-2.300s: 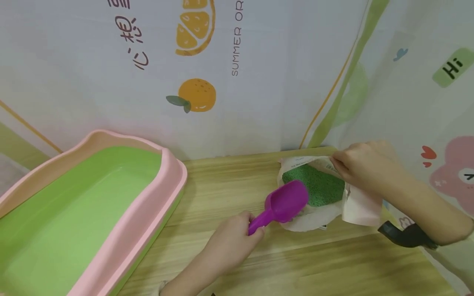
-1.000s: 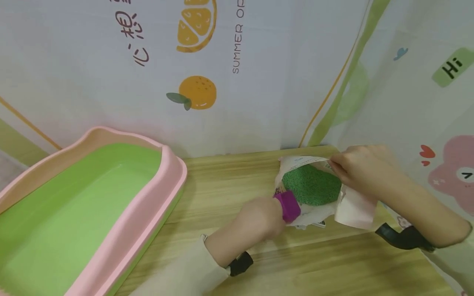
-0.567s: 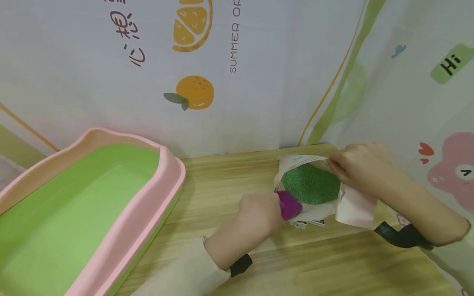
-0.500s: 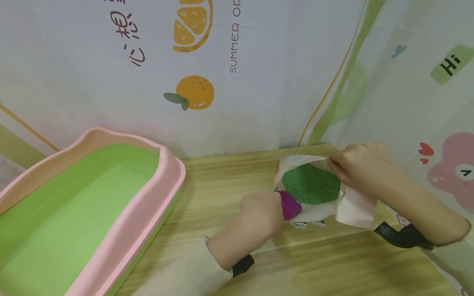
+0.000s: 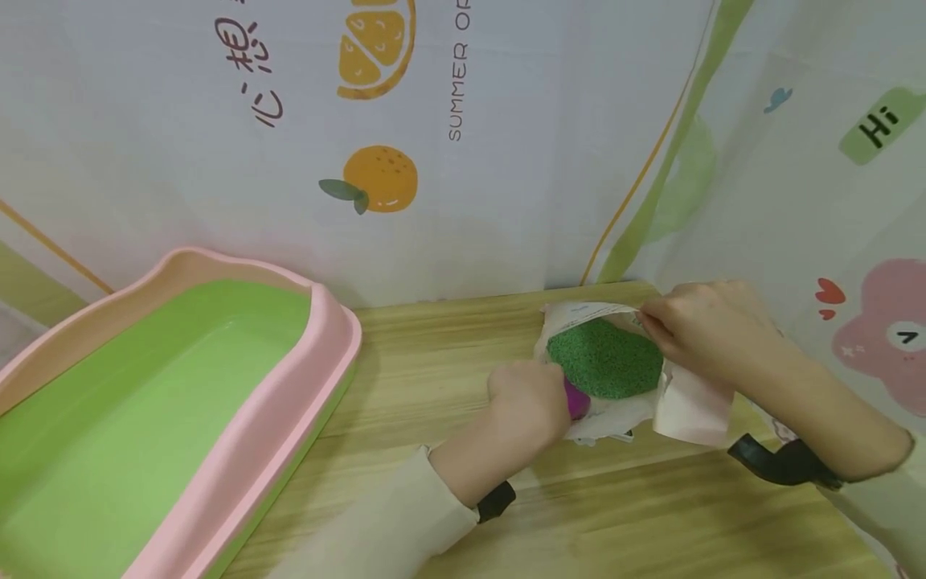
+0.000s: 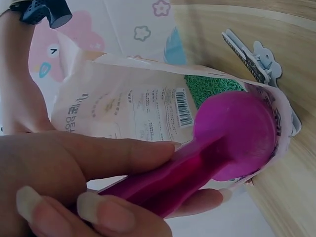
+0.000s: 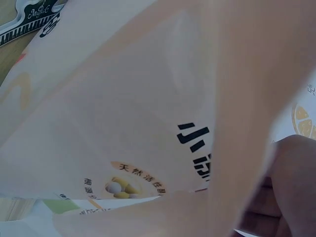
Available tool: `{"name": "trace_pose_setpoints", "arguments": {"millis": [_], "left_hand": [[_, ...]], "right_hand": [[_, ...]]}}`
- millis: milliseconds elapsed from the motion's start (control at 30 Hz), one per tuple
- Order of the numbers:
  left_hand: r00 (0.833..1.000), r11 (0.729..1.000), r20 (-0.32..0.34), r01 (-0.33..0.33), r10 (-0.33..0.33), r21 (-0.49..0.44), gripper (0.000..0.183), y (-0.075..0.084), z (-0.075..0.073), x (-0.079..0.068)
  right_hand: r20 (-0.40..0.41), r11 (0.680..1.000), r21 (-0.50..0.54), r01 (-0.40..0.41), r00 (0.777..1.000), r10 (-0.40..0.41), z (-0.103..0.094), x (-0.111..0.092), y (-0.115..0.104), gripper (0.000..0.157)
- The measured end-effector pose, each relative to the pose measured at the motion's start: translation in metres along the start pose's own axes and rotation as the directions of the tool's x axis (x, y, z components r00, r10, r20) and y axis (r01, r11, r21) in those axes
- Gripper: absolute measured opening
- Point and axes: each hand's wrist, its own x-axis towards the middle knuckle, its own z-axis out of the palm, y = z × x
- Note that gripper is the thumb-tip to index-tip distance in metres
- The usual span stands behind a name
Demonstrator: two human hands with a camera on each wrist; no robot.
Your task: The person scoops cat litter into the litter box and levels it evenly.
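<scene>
My left hand (image 5: 531,402) grips the handle of a purple scoop (image 6: 237,133), thumb along one side and fingers curled beneath. The scoop's head is in the mouth of a pale paper bag (image 6: 143,106), against its near left side; its front edge is hidden. Inside the bag lie green litter pellets (image 5: 608,358). My right hand (image 5: 705,326) pinches the bag's right upper edge and holds the mouth wide. A torn flap (image 5: 694,406) of the bag hangs below that hand. Close up in the right wrist view, the bag's printed side covers most of the picture.
At the left stands a green litter box with a pink rim (image 5: 289,382). A piano-patterned clip (image 6: 256,61) lies on the wooden table (image 5: 419,362) beside the bag's base. Printed cloth (image 5: 492,209) rises behind the table and along the right.
My left hand has moved right and turned over, taking the scoop from in front of the bag into its mouth, pushing slightly deeper lately. The right hand keeps its hold on the bag's edge.
</scene>
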Motion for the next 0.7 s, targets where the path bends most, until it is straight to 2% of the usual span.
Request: {"name": "trace_pose_setpoints", "arguments": {"millis": [467, 700], "left_hand": [[1.0, 1.0, -0.001, -0.006, 0.006, 0.026, 0.02, 0.007, 0.009, 0.009], [1.0, 1.0, 0.0, -0.012, 0.012, 0.026, 0.018, 0.01, 0.012, 0.013]], "right_hand": [[-0.012, 1.0, 0.011, 0.007, 1.0, -0.006, 0.001, 0.0, 0.0, 0.031], [-0.01, 1.0, 0.01, 0.0, 1.0, 0.0, 0.002, -0.001, -0.001, 0.024]]}}
